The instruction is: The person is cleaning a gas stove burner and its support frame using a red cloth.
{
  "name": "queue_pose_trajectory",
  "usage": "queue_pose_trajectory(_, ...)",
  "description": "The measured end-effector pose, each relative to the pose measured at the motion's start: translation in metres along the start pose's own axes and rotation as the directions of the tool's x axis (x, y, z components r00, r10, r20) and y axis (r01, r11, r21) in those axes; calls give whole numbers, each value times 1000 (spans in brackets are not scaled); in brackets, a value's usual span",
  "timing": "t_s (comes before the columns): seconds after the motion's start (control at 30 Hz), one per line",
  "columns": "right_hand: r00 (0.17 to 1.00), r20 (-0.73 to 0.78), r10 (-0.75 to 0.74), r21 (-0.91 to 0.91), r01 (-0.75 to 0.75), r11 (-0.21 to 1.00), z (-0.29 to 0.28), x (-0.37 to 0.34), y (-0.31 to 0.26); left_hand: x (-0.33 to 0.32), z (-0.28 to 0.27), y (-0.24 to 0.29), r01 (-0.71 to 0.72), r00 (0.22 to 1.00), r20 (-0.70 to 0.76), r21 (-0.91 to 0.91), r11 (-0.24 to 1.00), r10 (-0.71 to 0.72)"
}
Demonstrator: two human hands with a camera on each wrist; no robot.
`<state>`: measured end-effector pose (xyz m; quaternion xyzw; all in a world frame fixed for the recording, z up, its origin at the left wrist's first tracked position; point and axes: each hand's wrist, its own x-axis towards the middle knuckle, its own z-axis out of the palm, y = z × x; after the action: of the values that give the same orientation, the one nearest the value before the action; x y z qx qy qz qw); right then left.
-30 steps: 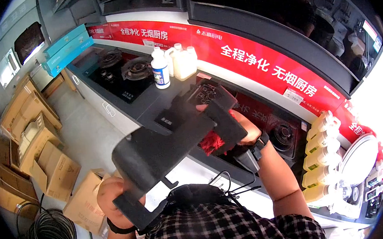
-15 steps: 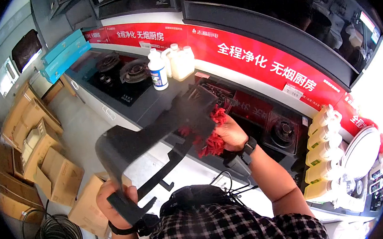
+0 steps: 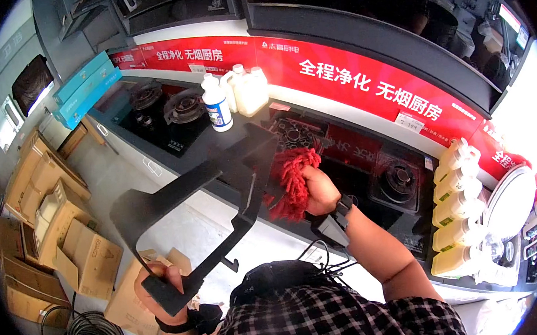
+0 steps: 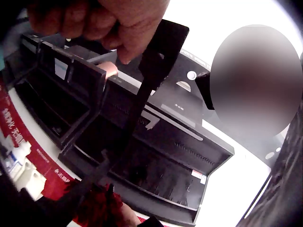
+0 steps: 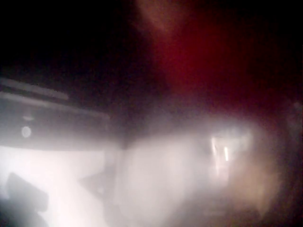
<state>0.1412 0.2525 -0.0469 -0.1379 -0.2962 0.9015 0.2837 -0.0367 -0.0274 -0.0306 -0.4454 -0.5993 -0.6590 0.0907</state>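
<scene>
Nearest the checked shirt point(image 3: 320, 319), the person's left hand point(image 3: 157, 285) was clamped on the near end of a black frame point(image 3: 196, 177), which was held tilted in the air and reached out over the counter point(image 3: 213, 152). Farther out, the right hand point(image 3: 320, 190) gripped a shaggy red cloth point(image 3: 295, 181) by the frame's far end; whether those two touched could not be told. Beyond lay a gas hob point(image 3: 362, 199), then a white bottle point(image 3: 217, 111) beside pale jugs point(image 3: 250, 94), and a red banner point(image 3: 337, 75) along the wall.

Facing me on the far side, a red banner point(image 3: 336, 76) reads, in white characters, "志高厨电" and, at left and right, "全程净化 无烟厨房".
</scene>
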Motion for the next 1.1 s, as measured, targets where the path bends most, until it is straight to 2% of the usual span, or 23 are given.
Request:
queue_pose_trajectory(0.07,999,-35,38,14,-37,999,-12,5,0,-3,0,-2,37,999,-23,-100,994,-40)
queue_pose_trajectory(0.17,997,-50,56,26,-55,998,1,-3,-5,-1,-7,-3,-20,997,77,-61,998,25)
queue_pose_trajectory(0.23,998,60,22,11,-22,1000,-6,-1,-1,-1,-7,0,124,992,70,-295,947,-108)
queue_pose_trajectory(0.27,993,116,7,5,-7,1000,-12,1,3,-2,-8,0,130,991,62,-293,947,-117)
queue_pose_trajectory(0.3,996,93,-5,-152,20,988,-28,6,11,-3,-8,0,135,991,53,-290,947,-125)
queue_pose_trajectory(0.33,997,73,-22,-306,43,951,-41,11,20,-2,-7,-3,78,997,36,-170,982,-72)
queue_pose_trajectory(0.37,996,89,7,-307,21,951,-54,13,27,-1,-7,-5,18,1000,26,-47,999,-17)
queue_pose_trajectory(0.4,994,105,35,-309,-1,951,-58,12,32,1,0,1,43,998,-51,-29,999,-44)
queue_pose_trajectory(0.47,960,232,158,-18,-158,987,-38,0,35,5,17,16,94,974,-206,-2,996,-92)
queue_pose_trajectory(0.5,943,307,130,-34,-126,991,-22,-7,34,6,17,17,106,974,-198,-20,994,-108)
queue_pose_trajectory(0.57,930,327,166,-36,-163,986,-21,-4,45,7,16,19,130,974,-181,-54,990,-138)
queue_pose_trajectory(0.63,925,305,226,-27,-228,973,-24,4,54,7,17,20,84,982,-172,-3,996,-84)
queue_pose_trajectory(0.67,926,314,208,-19,-212,977,-24,6,58,7,18,21,61,984,-167,23,998,-57)
queue_pose_trajectory(0.73,927,333,171,-3,-181,984,-15,5,59,8,16,28,106,984,-151,56,993,-96)
queue_pose_trajectory(0.77,919,367,145,-24,-147,989,-10,2,56,8,15,31,126,983,-144,72,989,-115)
queue_pose_trajectory(0.83,895,434,98,-65,-77,995,17,-13,43,8,19,27,78,970,-233,35,996,-68)
queue_pose_trajectory(0.87,879,459,129,-121,-82,989,7,-8,47,8,20,25,55,959,-278,18,998,-48)
queue_pose_trajectory(0.9,863,479,161,-176,-86,981,-13,1,56,7,20,24,53,962,-269,6,999,-49)
queue_pose_trajectory(0.97,836,485,256,-329,-97,939,-15,4,57,5,18,23,51,966,-253,-19,999,-54)
queue_pose_trajectory(1.07,879,470,83,-176,1,984,26,-12,59,4,21,34,53,986,-157,5,999,-51)
queue_pose_trajectory(1.1,877,462,132,-89,-103,991,32,-13,60,-1,19,31,134,983,-128,12,991,-131)
